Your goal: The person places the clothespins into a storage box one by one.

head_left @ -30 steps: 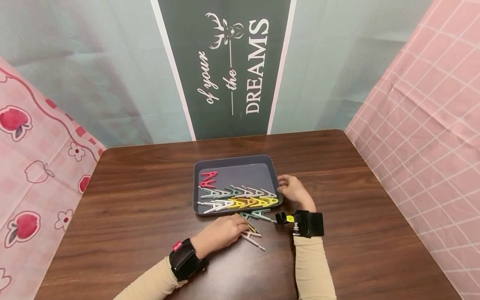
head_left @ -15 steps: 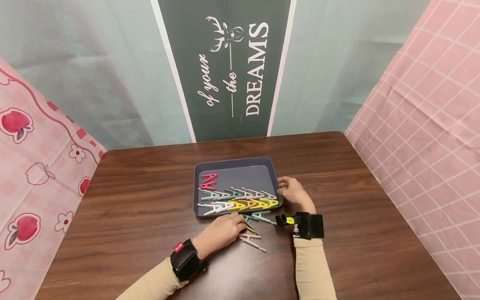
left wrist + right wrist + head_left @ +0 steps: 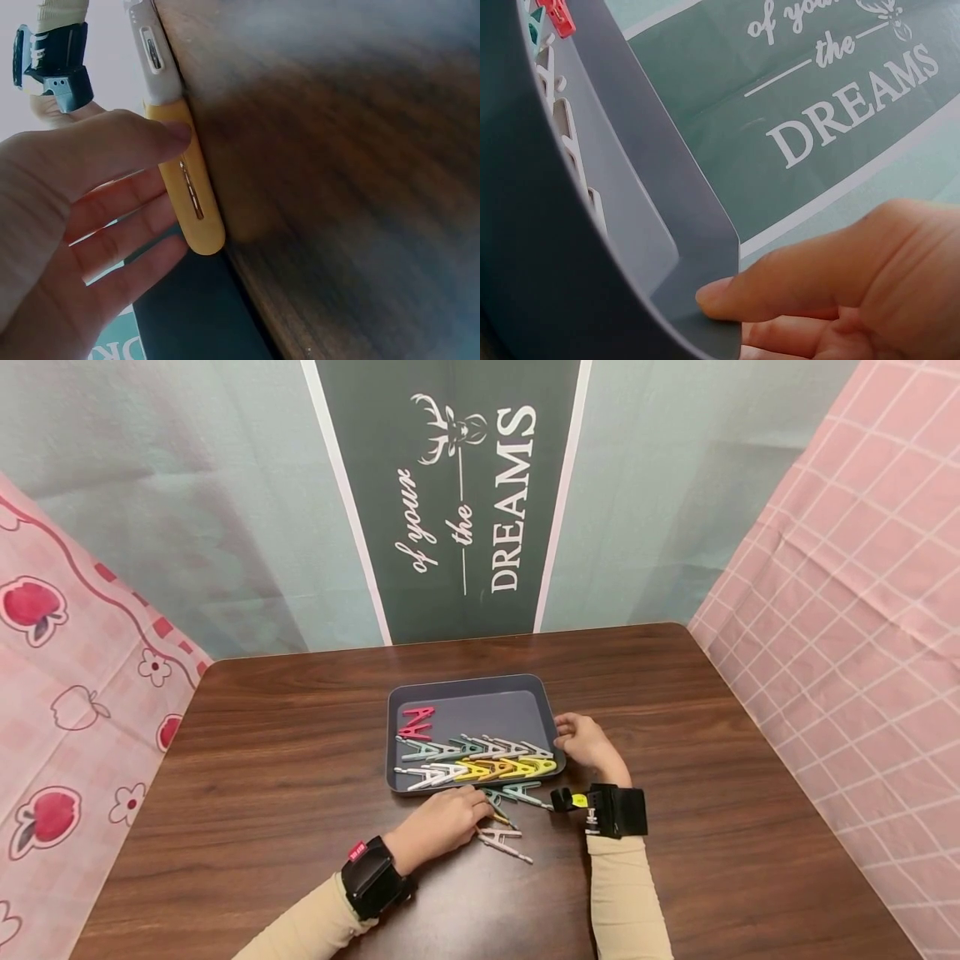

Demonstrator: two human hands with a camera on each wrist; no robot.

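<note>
My left hand (image 3: pixel 442 822) is low over the table just in front of the tray. In the left wrist view its thumb and fingers pinch a yellow clothespin (image 3: pixel 199 217), with a whitish clothespin (image 3: pixel 157 64) in line above it. Beside those fingers lie a pale pink clothespin (image 3: pixel 504 843) and green clothespins (image 3: pixel 525 793). My right hand (image 3: pixel 588 743) grips the right end of the grey tray (image 3: pixel 495 683), thumb (image 3: pixel 720 300) inside the wall and fingers outside. Inside the tray, rows of white, yellow (image 3: pixel 536 767), green and grey clothespins line the near side.
Two red clothespins (image 3: pixel 417 722) lie in the tray's left part. The brown wooden table (image 3: pixel 300 735) extends around the tray. A printed curtain (image 3: pixel 465 568) hangs behind it, with pink cloths (image 3: pixel 847 610) at both sides.
My left hand has shifted slightly left, uncovering more of a green clothespin; the pale pink one beside the fingers has shifted a little. The right hand stays on the tray.
</note>
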